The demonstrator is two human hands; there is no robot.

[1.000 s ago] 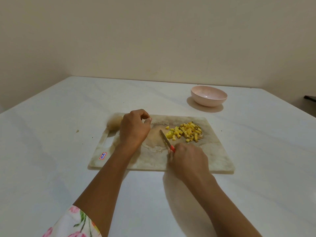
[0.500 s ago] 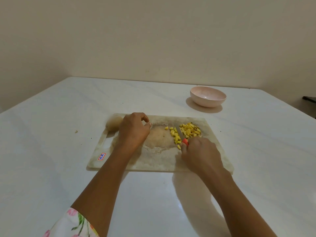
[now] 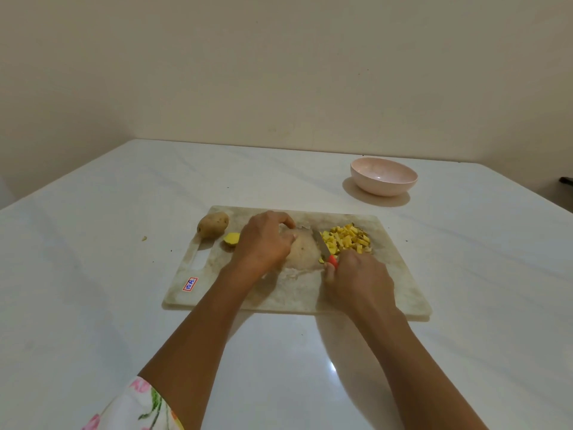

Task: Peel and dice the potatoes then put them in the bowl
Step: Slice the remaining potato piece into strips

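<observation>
A pile of yellow diced potato (image 3: 347,238) lies at the back right of the stained cutting board (image 3: 297,293). My right hand (image 3: 356,282) grips a red-handled knife (image 3: 324,249) whose blade lies against the pile's left edge. My left hand (image 3: 265,240) rests on the board's middle with its fingers curled, holding nothing that I can see. A peeled yellow potato piece (image 3: 232,238) lies just left of that hand. A whole unpeeled potato (image 3: 212,224) sits at the board's back left corner. The pink bowl (image 3: 384,176) stands empty beyond the board to the right.
The board lies on a white table (image 3: 93,274) with a few small crumbs (image 3: 144,238) to its left. A plain wall rises behind the table. A dark object (image 3: 566,180) shows at the far right edge.
The knife has swept the scattered dice rightward into one pile. My left hand shifted slightly right, uncovering the peeled potato piece beside it.
</observation>
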